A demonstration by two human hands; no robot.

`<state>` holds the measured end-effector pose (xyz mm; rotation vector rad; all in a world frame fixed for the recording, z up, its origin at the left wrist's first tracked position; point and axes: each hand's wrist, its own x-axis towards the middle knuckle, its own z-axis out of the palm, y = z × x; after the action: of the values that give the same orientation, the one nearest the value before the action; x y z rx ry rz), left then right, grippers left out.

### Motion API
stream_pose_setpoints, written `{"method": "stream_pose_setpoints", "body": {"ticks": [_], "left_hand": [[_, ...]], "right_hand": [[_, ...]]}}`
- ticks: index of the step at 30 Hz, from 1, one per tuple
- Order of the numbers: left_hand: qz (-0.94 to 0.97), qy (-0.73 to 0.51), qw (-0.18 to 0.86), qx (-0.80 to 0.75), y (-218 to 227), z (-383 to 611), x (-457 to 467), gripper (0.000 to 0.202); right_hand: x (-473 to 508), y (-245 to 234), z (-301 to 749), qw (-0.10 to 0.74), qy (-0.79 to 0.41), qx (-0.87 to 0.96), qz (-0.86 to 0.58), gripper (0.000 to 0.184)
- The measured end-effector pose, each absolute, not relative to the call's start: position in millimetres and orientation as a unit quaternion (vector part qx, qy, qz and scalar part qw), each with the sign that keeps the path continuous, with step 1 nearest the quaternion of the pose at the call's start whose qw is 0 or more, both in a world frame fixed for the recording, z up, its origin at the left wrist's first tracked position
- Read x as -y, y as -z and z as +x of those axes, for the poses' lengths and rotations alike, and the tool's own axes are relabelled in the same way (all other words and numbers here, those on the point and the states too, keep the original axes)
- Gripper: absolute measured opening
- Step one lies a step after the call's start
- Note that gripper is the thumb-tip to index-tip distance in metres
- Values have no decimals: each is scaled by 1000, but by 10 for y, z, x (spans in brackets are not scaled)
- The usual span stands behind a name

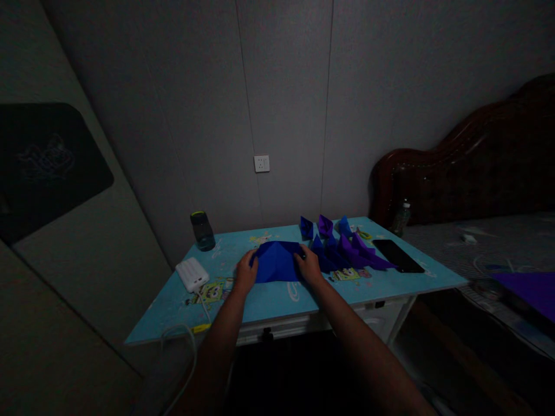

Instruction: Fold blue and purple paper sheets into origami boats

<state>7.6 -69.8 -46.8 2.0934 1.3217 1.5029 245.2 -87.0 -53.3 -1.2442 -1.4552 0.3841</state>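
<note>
A sheet of blue paper (277, 263) with crease lines is held up between my two hands, over the middle of the light blue table (255, 303). My left hand (247, 270) grips its left edge, with the fingers partly behind it. At the right edge my right hand (308, 264) has closed on the paper too. Just right of that hand stand several folded paper boats, among them a dark blue boat (318, 249) and a purple boat (358, 252). Behind these is a smaller purple folded piece (325, 225).
A white power bank (192, 273) with a cable lies on the left, near a dark bottle (203, 232). A black phone (398, 256) rests on the right. Behind the table is a grey wall (286, 115); a bed with a dark headboard (468, 150) stands at right.
</note>
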Motion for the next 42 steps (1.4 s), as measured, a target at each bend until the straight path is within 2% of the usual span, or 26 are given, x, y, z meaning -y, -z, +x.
{"method": "stream_pose_setpoints", "body": {"ticks": [10, 16, 19, 23, 26, 31, 34, 36, 39, 42], "left_hand": [[803, -406, 70, -430, 442, 170, 769, 35], [820, -337, 53, -460, 432, 238, 877, 19], [824, -316, 48, -468, 424, 256, 907, 20], [843, -294, 58, -447, 425, 266, 905, 28], [861, -279, 71, -419, 439, 274, 893, 40], [865, -276, 79, -413, 440, 284, 917, 36], [861, -276, 78, -420, 409, 283, 954, 32], [859, -276, 76, -425, 386, 278, 978, 31], [854, -280, 69, -434, 367, 268, 1006, 30], [846, -283, 60, -447, 366, 263, 1013, 28]], "right_hand": [[925, 510, 2361, 390, -94, 747, -529, 45], [1058, 415, 2292, 324, -78, 788, -517, 34], [1106, 372, 2278, 307, -77, 800, -509, 33], [1127, 349, 2271, 294, -81, 811, -499, 23], [1133, 345, 2276, 294, -88, 819, -485, 25], [1146, 342, 2308, 295, -108, 831, -460, 51], [1152, 339, 2323, 303, -119, 827, -459, 57], [1160, 331, 2323, 313, -124, 819, -464, 51], [1181, 316, 2313, 326, -131, 804, -480, 33], [1197, 306, 2296, 337, -129, 783, -507, 30]]}}
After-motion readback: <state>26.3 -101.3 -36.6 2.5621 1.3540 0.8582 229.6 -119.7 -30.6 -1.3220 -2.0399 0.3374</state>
